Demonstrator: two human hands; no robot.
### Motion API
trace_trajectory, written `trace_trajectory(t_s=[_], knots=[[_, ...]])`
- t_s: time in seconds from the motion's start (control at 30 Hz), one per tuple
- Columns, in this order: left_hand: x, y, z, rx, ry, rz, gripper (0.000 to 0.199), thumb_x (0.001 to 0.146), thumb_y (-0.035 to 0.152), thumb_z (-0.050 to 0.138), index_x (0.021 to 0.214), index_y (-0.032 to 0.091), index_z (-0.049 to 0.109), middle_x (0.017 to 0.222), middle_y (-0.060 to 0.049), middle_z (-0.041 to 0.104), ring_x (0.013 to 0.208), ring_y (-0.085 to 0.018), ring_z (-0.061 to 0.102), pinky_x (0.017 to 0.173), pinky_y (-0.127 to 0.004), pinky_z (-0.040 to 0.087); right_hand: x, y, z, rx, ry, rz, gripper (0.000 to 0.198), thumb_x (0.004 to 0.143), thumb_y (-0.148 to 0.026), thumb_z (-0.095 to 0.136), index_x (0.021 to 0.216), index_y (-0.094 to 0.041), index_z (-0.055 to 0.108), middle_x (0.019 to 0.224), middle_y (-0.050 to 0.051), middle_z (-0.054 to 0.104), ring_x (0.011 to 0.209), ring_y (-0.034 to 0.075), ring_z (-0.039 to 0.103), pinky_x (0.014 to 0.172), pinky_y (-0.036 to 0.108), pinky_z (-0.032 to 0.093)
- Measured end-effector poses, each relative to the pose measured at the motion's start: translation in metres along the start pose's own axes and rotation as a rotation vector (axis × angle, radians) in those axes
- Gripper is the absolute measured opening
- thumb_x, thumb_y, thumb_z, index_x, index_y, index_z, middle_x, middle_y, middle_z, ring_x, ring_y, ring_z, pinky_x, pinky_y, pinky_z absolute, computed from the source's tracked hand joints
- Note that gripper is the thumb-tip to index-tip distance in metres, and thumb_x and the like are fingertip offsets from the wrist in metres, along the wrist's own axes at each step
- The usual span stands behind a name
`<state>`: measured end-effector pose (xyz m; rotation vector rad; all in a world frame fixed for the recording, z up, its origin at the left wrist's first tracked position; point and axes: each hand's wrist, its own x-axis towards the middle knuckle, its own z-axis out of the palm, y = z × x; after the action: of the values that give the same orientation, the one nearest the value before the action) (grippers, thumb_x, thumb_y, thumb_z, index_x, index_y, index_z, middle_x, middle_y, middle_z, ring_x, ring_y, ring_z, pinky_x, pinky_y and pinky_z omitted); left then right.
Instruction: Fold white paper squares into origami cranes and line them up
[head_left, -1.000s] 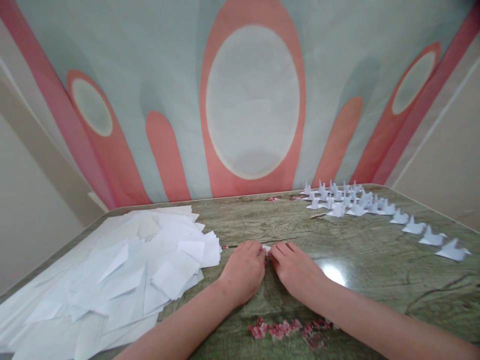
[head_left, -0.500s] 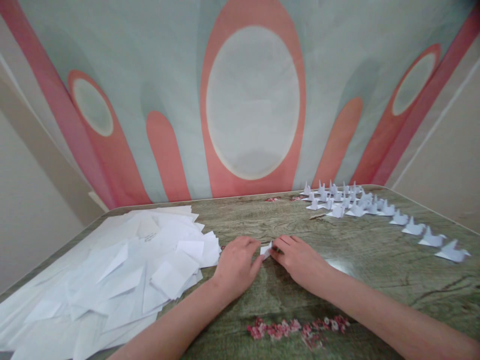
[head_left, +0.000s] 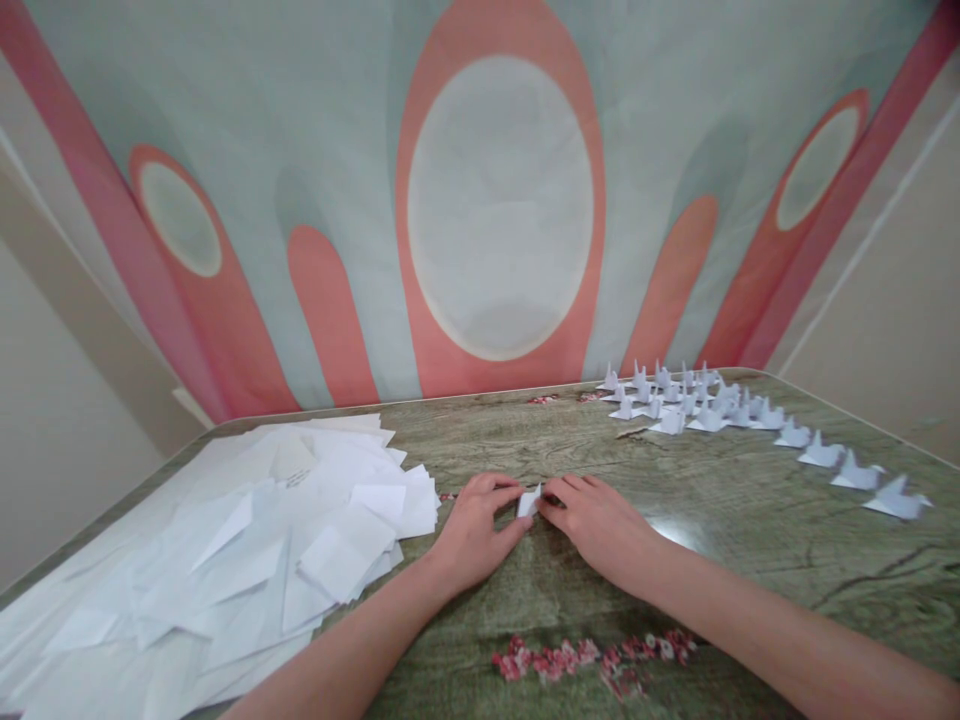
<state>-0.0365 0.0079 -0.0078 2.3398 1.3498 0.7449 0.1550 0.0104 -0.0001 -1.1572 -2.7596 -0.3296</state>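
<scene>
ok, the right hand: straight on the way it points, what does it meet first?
The small folded paper, right at the fingertips of the right hand. Just past it, probably the left hand, though one view leaves the exact height and depth unclear.

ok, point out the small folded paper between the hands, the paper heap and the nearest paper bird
Small folded paper [head_left: 528,503], head view: middle of its visible face.
Paper heap [head_left: 238,572], head view: a sheet near its middle.
Nearest paper bird [head_left: 895,502], head view: its body.
</scene>
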Motion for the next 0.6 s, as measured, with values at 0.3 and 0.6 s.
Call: trace_trajectory(t_s=[0.3,0.6], knots=[[0.0,0.012,-0.009,-0.035,-0.104,0.114,0.04,0.078,0.019,0.054,0.118,0.022,0.055,0.108,-0.005,0.059,0.101,-0.02,0.05,0.094,-0.033,0.037,0.0,0.002,-0.003,0.056,-0.044,0.01,0.025,0.084,-0.012,0.048,0.104,-0.02,0.061,0.095,0.007,0.058,0.089,0.022,0.053,0.072,0.035,0.041],[0.008,-0.012,-0.021,-0.196,-0.248,0.097,0.047,0.076,0.02,0.058,0.123,0.025,0.051,0.12,0.0,0.058,0.107,-0.017,0.053,0.096,-0.028,0.037,0.001,0.006,-0.002,0.228,-0.057,0.045,0.032,0.08,-0.009,0.045,0.105,-0.021,0.062,0.099,0.007,0.056,0.094,0.021,0.049,0.082,0.036,0.039]])
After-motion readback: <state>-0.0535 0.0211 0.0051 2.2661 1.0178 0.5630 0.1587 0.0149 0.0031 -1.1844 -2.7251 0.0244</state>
